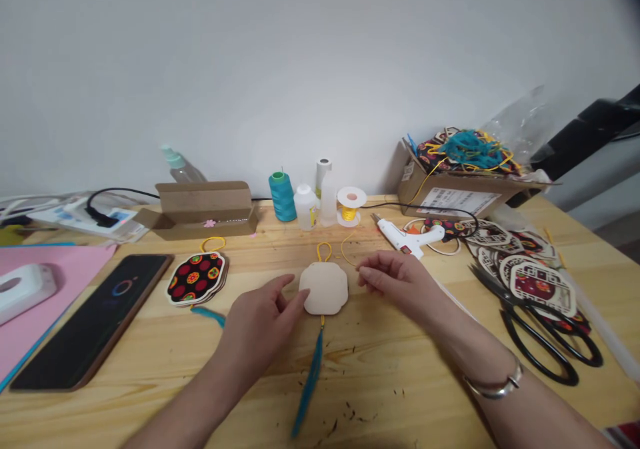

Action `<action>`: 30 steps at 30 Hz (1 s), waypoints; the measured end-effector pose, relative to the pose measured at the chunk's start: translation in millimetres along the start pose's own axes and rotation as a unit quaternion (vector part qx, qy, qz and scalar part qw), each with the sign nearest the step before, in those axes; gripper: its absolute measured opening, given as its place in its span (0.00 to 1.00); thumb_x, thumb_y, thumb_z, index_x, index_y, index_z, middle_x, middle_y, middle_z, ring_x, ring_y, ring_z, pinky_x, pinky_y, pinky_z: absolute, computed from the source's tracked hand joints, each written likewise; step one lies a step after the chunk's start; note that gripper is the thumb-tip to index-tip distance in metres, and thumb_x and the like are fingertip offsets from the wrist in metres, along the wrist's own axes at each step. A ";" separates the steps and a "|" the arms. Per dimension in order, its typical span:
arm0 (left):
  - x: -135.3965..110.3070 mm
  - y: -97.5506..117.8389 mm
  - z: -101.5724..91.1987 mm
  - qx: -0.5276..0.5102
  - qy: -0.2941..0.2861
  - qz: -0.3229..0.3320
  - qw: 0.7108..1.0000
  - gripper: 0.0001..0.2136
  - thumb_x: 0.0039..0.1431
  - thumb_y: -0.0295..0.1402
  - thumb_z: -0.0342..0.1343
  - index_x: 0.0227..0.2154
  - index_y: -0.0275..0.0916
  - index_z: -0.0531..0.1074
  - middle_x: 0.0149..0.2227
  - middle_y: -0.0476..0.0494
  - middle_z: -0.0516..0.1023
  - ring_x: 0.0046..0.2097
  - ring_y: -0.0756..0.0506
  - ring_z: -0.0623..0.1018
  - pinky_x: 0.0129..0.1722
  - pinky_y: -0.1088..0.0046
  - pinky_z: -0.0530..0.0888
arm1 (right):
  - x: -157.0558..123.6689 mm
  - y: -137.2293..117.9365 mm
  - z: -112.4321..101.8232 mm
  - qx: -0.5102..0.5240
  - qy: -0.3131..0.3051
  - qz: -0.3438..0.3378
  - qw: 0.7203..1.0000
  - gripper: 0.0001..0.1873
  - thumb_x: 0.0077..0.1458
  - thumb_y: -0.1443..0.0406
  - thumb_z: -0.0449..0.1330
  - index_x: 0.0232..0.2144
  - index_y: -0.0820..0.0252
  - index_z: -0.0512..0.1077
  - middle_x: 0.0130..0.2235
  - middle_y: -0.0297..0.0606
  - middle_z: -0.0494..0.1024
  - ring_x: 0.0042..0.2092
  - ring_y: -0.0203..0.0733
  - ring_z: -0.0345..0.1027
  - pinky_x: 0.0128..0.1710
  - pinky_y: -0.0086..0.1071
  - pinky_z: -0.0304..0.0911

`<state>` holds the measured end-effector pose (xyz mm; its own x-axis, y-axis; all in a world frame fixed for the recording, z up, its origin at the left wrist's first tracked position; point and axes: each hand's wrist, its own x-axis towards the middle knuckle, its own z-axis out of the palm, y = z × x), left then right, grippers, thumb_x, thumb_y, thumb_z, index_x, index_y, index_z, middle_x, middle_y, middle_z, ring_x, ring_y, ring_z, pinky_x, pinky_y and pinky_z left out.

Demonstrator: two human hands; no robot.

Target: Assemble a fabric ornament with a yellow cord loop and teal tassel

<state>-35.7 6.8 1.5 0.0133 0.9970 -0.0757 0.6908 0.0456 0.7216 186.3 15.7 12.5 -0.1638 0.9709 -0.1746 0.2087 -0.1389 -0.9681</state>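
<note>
A plain beige scalloped wooden piece (325,287) lies flat on the wooden table (150,362), with a yellow cord loop (324,250) at its top and a teal tassel (310,376) trailing toward me. My left hand (260,322) rests beside it, fingertips touching its left edge, fingers loosely apart. My right hand (395,279) hovers just right of the piece, fingers pinched together near the loose yellow cord (347,249); whether it holds the cord is unclear. A silver bangle (495,386) sits on that wrist.
A stack of patterned black-and-red pieces (196,277) lies left, by a dark phone (95,319). Thread spools (282,196), small bottles (305,206) and a glue gun (405,237) stand behind. Black scissors (545,342) and printed pieces (540,282) lie right, before a full cardboard box (460,192).
</note>
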 end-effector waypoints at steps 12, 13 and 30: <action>9.3 -9.5 5.7 0.062 -0.084 0.160 0.982 0.41 0.43 0.38 0.61 0.60 0.42 0.48 0.54 0.39 0.66 0.53 0.35 0.60 0.52 0.54 0.57 | 2.8 15.3 8.7 -0.044 -0.012 -0.035 0.998 0.16 0.46 0.74 0.51 0.40 0.61 0.65 0.43 0.42 0.74 0.44 0.40 0.68 0.40 0.35 0.64; 9.5 -9.9 6.2 0.060 -0.084 0.162 0.981 0.41 0.43 0.37 0.61 0.60 0.43 0.47 0.53 0.39 0.67 0.53 0.35 0.60 0.52 0.53 0.57 | 2.9 15.2 9.3 -0.040 -0.018 -0.035 0.998 0.17 0.46 0.74 0.50 0.40 0.61 0.65 0.44 0.42 0.74 0.44 0.40 0.68 0.40 0.35 0.64; 0.1 -1.9 6.4 0.111 -0.094 0.192 0.970 0.46 0.40 0.36 0.60 0.61 0.45 0.40 0.48 0.41 0.69 0.50 0.34 0.62 0.49 0.55 0.56 | 3.2 22.9 9.0 -0.107 -0.020 -0.050 0.993 0.17 0.48 0.74 0.48 0.42 0.61 0.65 0.37 0.39 0.76 0.37 0.37 0.69 0.34 0.31 0.62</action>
<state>-32.3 6.4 -4.3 0.4181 0.9079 0.0312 0.7474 -0.3634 0.5562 181.9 13.8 -11.9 -0.2311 0.9687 -0.0905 0.3891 0.0068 -0.9212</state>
